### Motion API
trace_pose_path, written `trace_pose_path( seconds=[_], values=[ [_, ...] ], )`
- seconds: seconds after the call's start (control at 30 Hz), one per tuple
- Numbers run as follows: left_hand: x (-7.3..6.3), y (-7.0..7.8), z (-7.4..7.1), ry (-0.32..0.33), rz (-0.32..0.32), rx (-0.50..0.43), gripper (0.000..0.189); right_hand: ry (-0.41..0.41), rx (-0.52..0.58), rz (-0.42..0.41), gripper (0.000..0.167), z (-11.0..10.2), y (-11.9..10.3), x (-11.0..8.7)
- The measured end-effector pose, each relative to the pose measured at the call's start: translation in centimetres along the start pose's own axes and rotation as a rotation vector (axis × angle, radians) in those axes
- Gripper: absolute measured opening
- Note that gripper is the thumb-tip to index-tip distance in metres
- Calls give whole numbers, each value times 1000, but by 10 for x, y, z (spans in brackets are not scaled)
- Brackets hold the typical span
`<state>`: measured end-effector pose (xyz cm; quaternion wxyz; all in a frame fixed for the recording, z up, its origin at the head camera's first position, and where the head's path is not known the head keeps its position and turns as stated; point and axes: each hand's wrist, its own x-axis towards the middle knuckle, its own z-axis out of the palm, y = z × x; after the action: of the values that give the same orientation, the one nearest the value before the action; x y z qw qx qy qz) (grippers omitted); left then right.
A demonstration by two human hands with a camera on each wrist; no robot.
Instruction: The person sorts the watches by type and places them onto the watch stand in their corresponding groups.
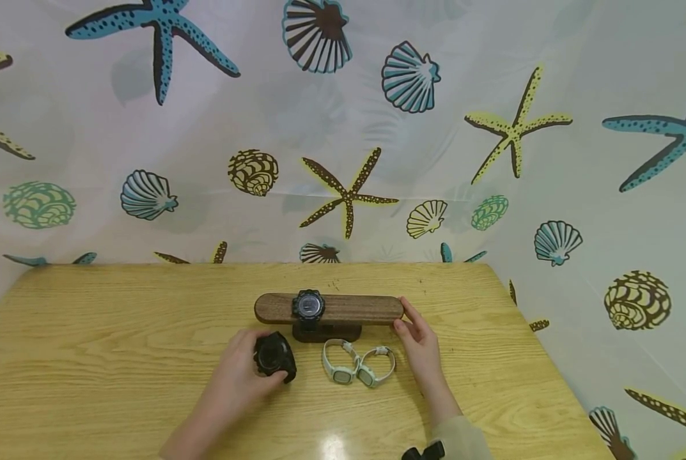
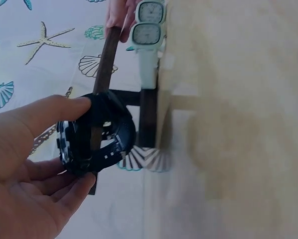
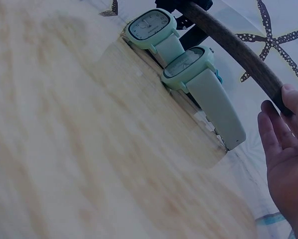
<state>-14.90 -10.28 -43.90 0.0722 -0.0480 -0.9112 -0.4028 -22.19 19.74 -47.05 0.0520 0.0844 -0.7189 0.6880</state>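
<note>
My left hand (image 1: 240, 370) holds a black wristwatch (image 1: 273, 354) between thumb and fingers, in front of the left end of a wooden watch stand. In the left wrist view its closed strap overlaps the stand's dark bar (image 2: 105, 64). Another black wristwatch (image 1: 309, 306) sits round the bar, left of its middle. At the bar's right end, my right hand (image 1: 420, 348) pinches the tip between thumb and fingers. Two pale mint watches, a left one (image 1: 341, 375) and a right one (image 1: 367, 375), lie side by side before the stand.
The stand's dark base (image 1: 343, 333) rests on a light wooden table (image 1: 118, 358). Behind and to the right hangs a white cloth (image 1: 216, 121) printed with starfish and shells. A dark strap-like object (image 1: 423, 452) shows by the right sleeve.
</note>
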Motion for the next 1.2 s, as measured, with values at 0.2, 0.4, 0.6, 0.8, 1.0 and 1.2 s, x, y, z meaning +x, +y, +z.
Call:
trace_pose_path(
  seconds=[0.2, 0.4, 0.6, 0.8, 1.0, 1.2],
  values=[
    [5, -1, -18, -17, 110, 85, 65, -1, -7, 4, 49, 0, 0, 0],
    [11, -3, -37, -20, 198, 133, 62, -2, -3, 0, 49, -1, 0, 1],
    [21, -3, -57, -30, 237, 185, 62, 3, 7, 2, 49, -1, -1, 0],
    [34, -4, -68, -30, 295, 219, 63, 2, 10, 6, 49, -2, 0, 1],
    [46, -6, -69, -30, 322, 274, 64, 3, 19, 3, 49, -1, 1, 1],
    [54, -10, -62, -31, 338, 287, 63, -2, 15, -3, 48, 0, 0, 0]
  ],
)
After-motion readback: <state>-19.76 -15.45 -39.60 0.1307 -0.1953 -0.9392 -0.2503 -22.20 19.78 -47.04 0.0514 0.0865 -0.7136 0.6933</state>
